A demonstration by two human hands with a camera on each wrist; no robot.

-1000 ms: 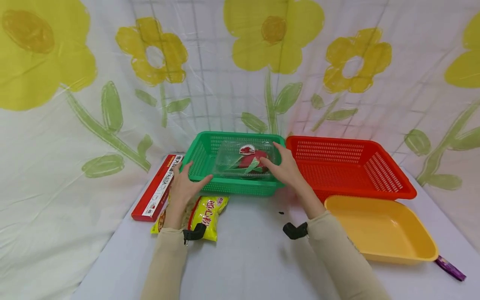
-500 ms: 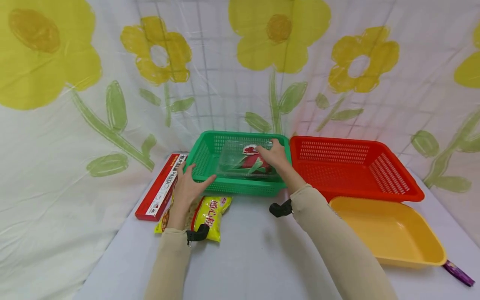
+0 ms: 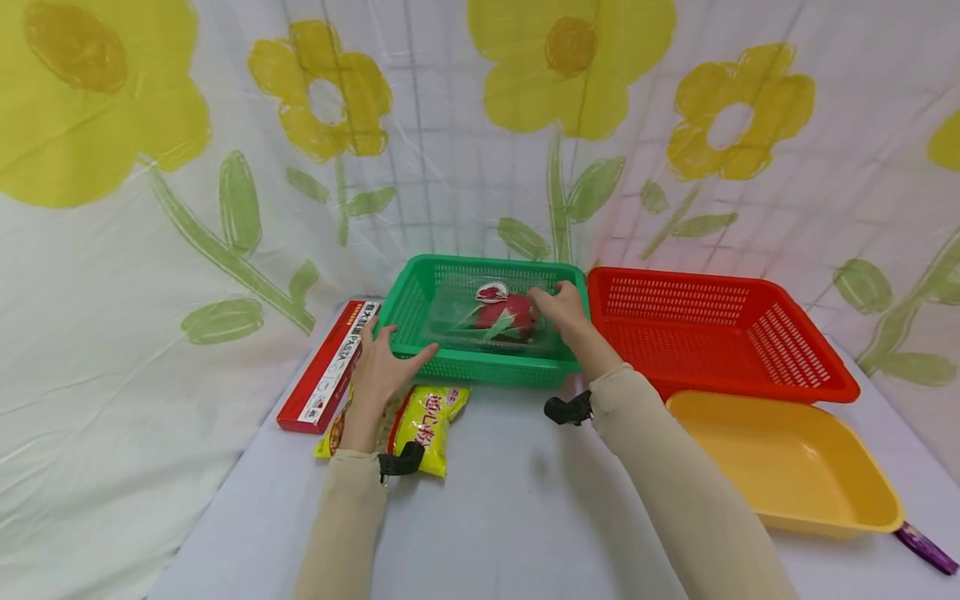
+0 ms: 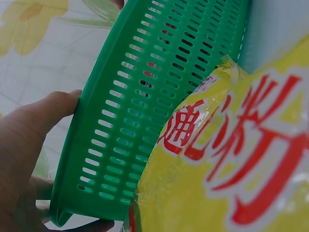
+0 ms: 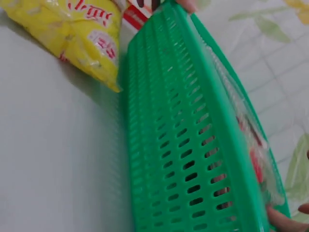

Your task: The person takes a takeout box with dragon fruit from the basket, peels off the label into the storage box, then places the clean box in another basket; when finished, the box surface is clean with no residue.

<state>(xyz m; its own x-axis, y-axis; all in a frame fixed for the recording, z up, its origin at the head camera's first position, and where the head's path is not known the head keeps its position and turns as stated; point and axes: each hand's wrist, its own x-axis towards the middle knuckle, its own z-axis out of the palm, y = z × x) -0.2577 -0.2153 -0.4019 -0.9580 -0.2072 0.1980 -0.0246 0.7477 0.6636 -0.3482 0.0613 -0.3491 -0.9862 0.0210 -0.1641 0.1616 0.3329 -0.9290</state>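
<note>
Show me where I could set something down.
Bare tabletop lies between the yellow bag and yellow tray, before the green basket. The red basket looks bare inside. Crowded: around the left hand, with the bag and red box.

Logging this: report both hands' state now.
Left hand: open, at the green basket's corner.
Right hand: at the clear container; grip cannot be told.

Box (image 3: 491, 315) inside left basket (image 3: 487, 367)
</note>
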